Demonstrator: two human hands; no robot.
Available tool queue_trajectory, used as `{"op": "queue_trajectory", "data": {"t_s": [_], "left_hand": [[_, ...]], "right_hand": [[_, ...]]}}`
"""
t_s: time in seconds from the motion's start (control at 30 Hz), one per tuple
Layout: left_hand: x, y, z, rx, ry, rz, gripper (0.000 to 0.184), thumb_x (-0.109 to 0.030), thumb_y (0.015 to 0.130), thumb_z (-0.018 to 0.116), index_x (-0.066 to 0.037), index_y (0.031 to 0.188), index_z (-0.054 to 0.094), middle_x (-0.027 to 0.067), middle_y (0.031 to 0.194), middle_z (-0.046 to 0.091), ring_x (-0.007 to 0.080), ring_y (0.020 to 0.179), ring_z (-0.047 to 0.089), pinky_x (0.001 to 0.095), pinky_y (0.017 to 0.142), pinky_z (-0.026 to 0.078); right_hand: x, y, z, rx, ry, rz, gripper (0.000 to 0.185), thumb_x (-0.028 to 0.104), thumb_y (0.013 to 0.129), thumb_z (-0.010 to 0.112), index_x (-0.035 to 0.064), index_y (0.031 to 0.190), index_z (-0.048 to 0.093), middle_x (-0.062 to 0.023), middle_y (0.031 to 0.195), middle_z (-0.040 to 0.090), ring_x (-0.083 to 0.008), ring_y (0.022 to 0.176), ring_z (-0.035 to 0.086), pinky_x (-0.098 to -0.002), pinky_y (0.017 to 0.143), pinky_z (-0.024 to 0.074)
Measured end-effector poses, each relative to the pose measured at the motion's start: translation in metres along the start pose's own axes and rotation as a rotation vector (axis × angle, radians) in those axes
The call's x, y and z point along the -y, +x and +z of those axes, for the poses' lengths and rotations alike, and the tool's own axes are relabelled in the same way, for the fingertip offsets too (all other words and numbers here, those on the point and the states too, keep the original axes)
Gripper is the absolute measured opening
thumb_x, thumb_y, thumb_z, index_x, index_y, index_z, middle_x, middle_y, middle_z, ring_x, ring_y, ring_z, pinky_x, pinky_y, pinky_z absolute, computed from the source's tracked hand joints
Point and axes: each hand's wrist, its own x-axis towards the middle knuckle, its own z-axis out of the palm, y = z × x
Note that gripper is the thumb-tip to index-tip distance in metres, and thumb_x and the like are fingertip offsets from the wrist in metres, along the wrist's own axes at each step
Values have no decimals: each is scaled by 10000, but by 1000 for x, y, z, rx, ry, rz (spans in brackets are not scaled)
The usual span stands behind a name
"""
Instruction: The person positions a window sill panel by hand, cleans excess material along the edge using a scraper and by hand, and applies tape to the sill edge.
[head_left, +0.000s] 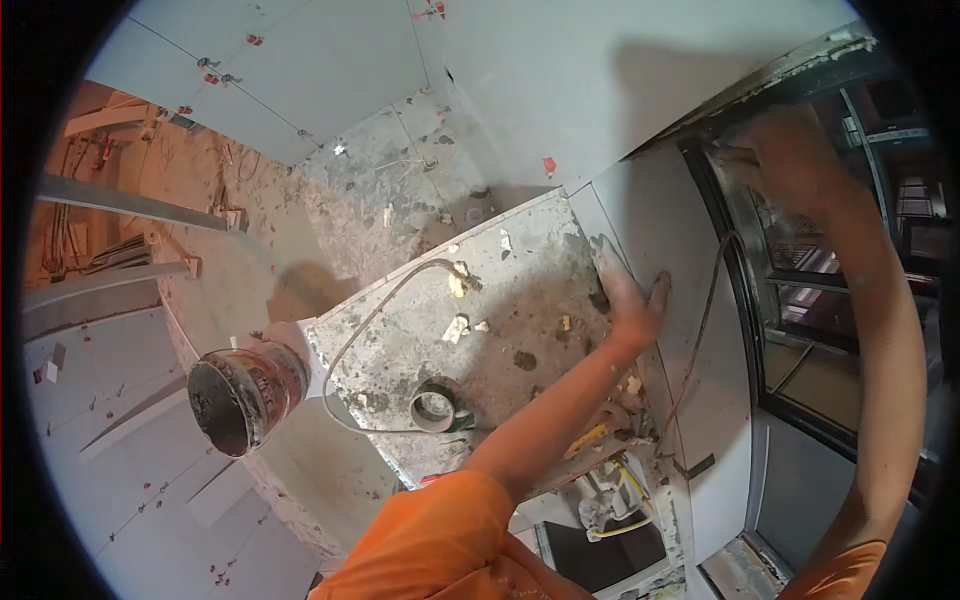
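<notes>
My left hand (628, 302) is open, fingers spread, leaning at the far edge of a dusty, mortar-spotted countertop (480, 360) where it meets the tiled wall (690, 300). My right hand (795, 165) is raised at the upper corner of the dark window frame (715, 200). Motion blurs its fingers, and I cannot make out whether it holds anything. A thin cable (703, 325) hangs along the wall between the two arms. On the countertop lie a roll of tape (433, 408) and scattered bits of debris.
A dirty bucket (250, 395) stands left of the countertop. A yellow-handled tool (587, 438) lies near the countertop's right end, above an opening with pipes and a yellow hose (630, 500). Red tile spacers (549, 167) stick out of the wall joints. Metal bars (130, 205) cross at far left.
</notes>
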Motion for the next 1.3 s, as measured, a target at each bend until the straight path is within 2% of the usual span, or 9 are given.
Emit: {"op": "queue_trajectory", "data": {"t_s": [0.17,0.27,0.37,0.5,0.73,0.87,1.07,1.17,1.3], "left_hand": [[-2,2,-2,48,-23,-19,1035,-193,872,743,174,1519,24,390,1569,128,518,1489,98,520,1234,63],[1,0,-4,55,-25,-32,1042,-198,873,743,173,1519,14,396,1569,120,523,1489,90,521,1235,57],[2,1,-1,54,-18,-30,1050,-205,872,745,173,1517,8,399,1570,108,525,1492,79,520,1236,54],[-2,2,-5,63,-20,-31,1055,-212,869,749,175,1516,12,401,1572,101,525,1495,67,521,1238,50],[1,1,-4,50,-7,-15,1048,-194,851,743,178,1517,24,425,1548,137,571,1463,116,553,1227,81],[2,1,-5,72,-21,-36,1064,-242,870,747,171,1520,13,395,1577,97,523,1496,64,515,1238,44],[3,1,-5,85,-2,-27,1063,-256,870,742,166,1523,19,396,1574,110,526,1491,78,508,1238,56],[11,4,-7,85,34,-35,1056,-263,868,744,153,1531,36,383,1577,133,524,1490,97,499,1237,76],[18,9,-8,118,59,114,985,-259,871,725,119,1540,108,335,1547,249,490,1445,226,512,1232,122]], "right_hand": [[10,29,28,-61,33,-92,302,329,864,726,29,893,749,-203,832,694,-407,841,681,-512,787,543],[28,6,34,-39,30,103,282,319,871,719,42,903,755,-207,850,700,-413,839,681,-504,795,551],[30,-38,84,-116,241,156,261,302,885,709,47,908,759,-209,860,704,-412,841,685,-497,789,556],[39,-50,107,-72,201,250,204,253,932,677,79,978,772,-205,892,713,-411,849,685,-495,769,542],[34,-31,67,-58,189,191,236,282,912,703,54,941,759,-219,868,701,-416,814,681,-499,744,543],[25,-18,57,-52,137,148,276,303,904,712,29,890,746,-232,853,692,-418,807,678,-503,736,540],[36,-23,5,-142,-36,144,271,303,878,707,35,865,748,-213,823,701,-401,811,692,-492,773,550],[48,-56,-23,44,146,323,281,313,868,716,34,852,746,-208,830,710,-389,811,700,-479,773,555],[74,-166,-8,9,145,470,262,298,891,697,60,979,765,-213,867,719,-374,815,707,-459,759,559]]}}
